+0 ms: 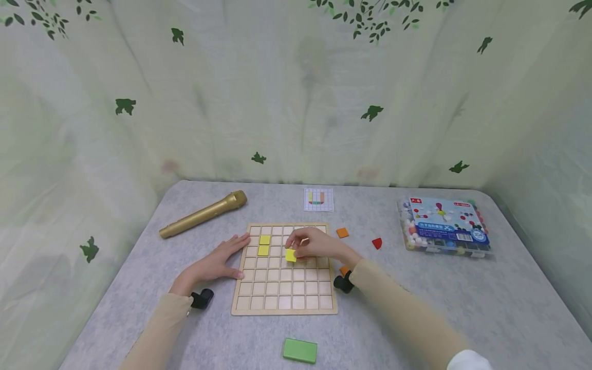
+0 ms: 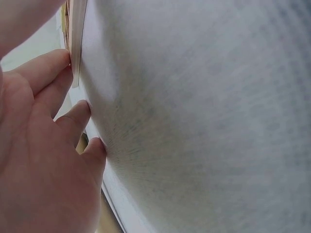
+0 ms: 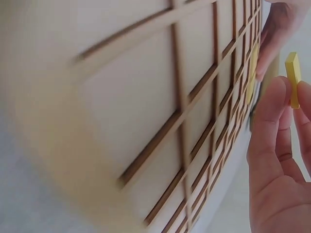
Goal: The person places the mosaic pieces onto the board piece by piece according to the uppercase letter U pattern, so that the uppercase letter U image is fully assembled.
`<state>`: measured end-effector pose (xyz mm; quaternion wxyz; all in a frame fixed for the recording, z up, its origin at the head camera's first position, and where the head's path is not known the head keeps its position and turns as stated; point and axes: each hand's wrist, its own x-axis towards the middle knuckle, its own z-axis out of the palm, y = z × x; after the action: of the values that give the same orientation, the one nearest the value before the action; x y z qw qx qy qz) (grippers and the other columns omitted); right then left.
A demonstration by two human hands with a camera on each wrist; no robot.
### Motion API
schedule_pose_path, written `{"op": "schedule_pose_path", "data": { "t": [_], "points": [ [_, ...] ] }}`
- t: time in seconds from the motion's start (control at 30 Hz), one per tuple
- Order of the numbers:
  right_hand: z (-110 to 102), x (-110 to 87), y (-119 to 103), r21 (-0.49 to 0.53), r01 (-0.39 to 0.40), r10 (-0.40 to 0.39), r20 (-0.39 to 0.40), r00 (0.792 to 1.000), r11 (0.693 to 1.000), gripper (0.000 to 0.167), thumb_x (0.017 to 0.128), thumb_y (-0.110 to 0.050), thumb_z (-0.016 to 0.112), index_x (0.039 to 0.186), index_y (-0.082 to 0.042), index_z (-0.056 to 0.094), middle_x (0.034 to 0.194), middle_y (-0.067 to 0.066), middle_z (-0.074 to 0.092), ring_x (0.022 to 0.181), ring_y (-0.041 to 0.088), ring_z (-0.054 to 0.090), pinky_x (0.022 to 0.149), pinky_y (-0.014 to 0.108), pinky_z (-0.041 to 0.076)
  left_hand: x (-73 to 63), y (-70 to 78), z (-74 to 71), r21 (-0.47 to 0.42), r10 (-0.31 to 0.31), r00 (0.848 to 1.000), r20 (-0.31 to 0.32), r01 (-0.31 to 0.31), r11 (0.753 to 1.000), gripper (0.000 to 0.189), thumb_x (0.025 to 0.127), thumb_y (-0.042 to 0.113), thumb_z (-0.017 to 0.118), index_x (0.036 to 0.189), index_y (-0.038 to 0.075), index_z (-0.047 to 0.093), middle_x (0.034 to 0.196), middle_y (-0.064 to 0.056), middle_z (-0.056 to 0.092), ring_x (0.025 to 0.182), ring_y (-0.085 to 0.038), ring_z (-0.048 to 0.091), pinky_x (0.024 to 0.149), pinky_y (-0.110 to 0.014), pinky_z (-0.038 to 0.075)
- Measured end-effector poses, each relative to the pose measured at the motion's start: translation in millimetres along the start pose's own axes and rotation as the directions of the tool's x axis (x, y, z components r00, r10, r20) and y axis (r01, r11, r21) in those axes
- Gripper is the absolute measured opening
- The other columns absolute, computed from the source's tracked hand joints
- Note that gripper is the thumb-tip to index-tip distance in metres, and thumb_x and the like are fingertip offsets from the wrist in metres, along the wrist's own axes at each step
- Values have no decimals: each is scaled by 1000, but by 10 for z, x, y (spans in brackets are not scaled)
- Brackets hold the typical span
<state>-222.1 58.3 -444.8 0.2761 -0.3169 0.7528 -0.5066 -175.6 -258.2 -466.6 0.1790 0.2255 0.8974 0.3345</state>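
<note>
A wooden grid board [image 1: 285, 311] lies on the table, with two yellow square tiles [image 1: 263, 250] in cells near its upper left. My left hand [image 1: 210, 264] rests at the board's left edge, fingers extended; in the left wrist view two fingertips [image 2: 63, 58] touch the wooden rim. Above the board's middle my right hand [image 1: 316, 243] pinches another yellow square tile [image 1: 290, 255]. From the right wrist view, that tile stands edge-on between thumb and fingers, apart from the grid. The board cells under the right hand are partly hidden.
Right of the board lie orange tiles [image 1: 342, 233] and a red quarter-round piece [image 1: 377, 243]. A green block [image 1: 300, 350] sits in front. Behind are a gold microphone [image 1: 203, 215], a printed pattern card [image 1: 318, 200] and a boxed molecule kit [image 1: 446, 226].
</note>
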Motion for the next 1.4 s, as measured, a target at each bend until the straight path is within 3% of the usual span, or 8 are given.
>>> {"op": "schedule_pose_path", "data": {
  "t": [0.23,0.5,0.9,1.13,1.4],
  "points": [
    [196,311,-87,-34,-6,5,-18,1000,999,15,86,4,62,98,-4,67,84,5,58,75,14,57,67,24,50,-2,24,-2,14,3,1000,5,-3,1000,95,81,35,75,151,1,21,158,-17,12,142,-42,1,112,-57,-1],
    [375,524,-147,-82,-50,45,-64,997,995,14,83,7,64,92,-4,66,76,2,59,66,11,55,59,22,51,-7,24,-9,15,18,1000,3,-18,1000,94,81,35,75,151,1,21,158,-17,11,142,-43,0,112,-58,-2],
    [517,627,-201,-185,-110,96,-81,992,977,14,82,7,66,89,-5,67,71,1,59,60,11,56,56,21,50,11,10,-12,10,43,999,-3,-43,999,94,81,33,75,150,-1,22,157,-19,13,141,-45,1,111,-60,0],
    [564,618,-262,-296,-133,113,-85,990,946,15,82,5,64,88,-9,67,65,-2,58,54,9,52,52,20,44,16,3,-9,13,43,999,0,-43,999,94,81,34,76,150,-1,22,157,-19,13,141,-44,1,111,-60,-1],
    [575,609,-235,-318,-141,111,-110,988,937,14,83,3,63,87,-10,67,65,-2,57,55,9,50,55,20,43,25,-3,-6,14,44,999,-3,-44,999,94,81,34,76,150,-1,23,157,-19,14,141,-44,2,111,-60,0]
  ]
}}
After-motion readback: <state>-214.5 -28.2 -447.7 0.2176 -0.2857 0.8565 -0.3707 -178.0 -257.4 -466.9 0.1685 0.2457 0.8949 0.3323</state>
